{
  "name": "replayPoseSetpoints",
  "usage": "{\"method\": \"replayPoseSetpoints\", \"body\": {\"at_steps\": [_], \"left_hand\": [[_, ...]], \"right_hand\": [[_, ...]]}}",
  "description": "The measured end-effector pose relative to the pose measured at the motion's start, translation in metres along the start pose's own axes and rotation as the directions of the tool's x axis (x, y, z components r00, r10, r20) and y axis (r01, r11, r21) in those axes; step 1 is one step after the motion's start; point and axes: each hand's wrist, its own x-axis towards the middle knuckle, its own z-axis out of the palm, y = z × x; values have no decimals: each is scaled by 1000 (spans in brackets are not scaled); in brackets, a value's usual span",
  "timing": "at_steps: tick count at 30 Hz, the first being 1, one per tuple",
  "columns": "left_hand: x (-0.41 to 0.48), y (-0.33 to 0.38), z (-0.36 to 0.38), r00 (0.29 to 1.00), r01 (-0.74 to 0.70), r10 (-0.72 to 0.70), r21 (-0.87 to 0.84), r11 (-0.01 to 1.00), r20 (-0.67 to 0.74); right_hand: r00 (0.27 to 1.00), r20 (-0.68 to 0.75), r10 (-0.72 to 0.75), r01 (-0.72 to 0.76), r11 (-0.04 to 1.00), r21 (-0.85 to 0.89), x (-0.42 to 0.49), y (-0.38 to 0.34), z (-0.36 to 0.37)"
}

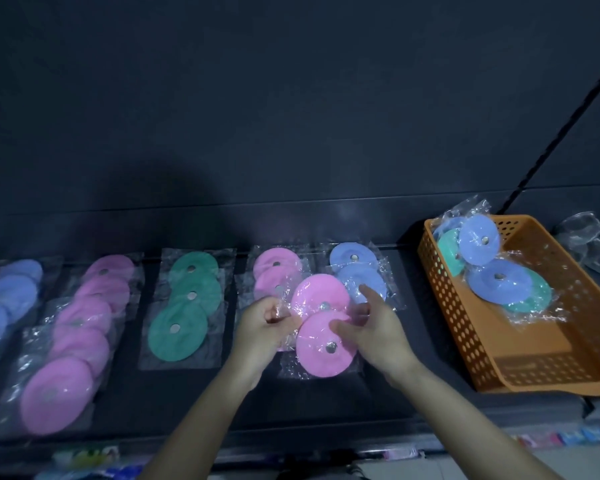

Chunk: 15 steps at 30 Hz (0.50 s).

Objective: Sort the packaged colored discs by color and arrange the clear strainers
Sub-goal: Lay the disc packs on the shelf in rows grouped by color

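Sorting step, pinks in hand. Left of the orange perforated plastic basket (499, 370) and nearest me, both hands hold two pink round discs in clear plastic bags (321, 356) just above the dark desk (222, 403).

- **Left hand** (264, 329): fingers curled, pinching the bag edge on the side away from the basket.
- **Right hand** (374, 327): thumb pressed on the nearer disc's face, fingers wrapped behind on the basket side.

Neither hand is open.

Next move, my guess: lay these on the short row of bagged pink discs (274, 266) directly behind them, overlapped like the others. The film looks slippery and could slide.

- **Toward the basket from that row:** a short row of bagged blue discs (352, 258).
- **Further from the basket:** a green bagged row (181, 327), a long pink bagged row (73, 348), and a blue bagged row (4, 299) at the frame edge.
- **Inside the basket, far end:** unsorted blue and green bagged discs (482, 242).
- **Past the basket:** clear plastic strainers (579, 233), untouched and blurred.
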Motion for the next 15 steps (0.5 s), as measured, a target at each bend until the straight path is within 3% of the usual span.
{"method": "replayPoseSetpoints", "body": {"at_steps": [3, 8, 15], "left_hand": [[-8, -8, -14, 999, 48, -48, 47, 998, -9], [-16, -21, -39, 992, 91, -60, 280, 956, -115], [-26, -34, -54, 989, 121, -73, 412, 903, -129]], "right_hand": [[999, -37, 2, 0, 998, 67, -2, 7, 4], [998, 52, 42, -52, 975, 217, -11, 13, 20], [998, 36, 55, -53, 997, -61, -12, 20, 41]]}}
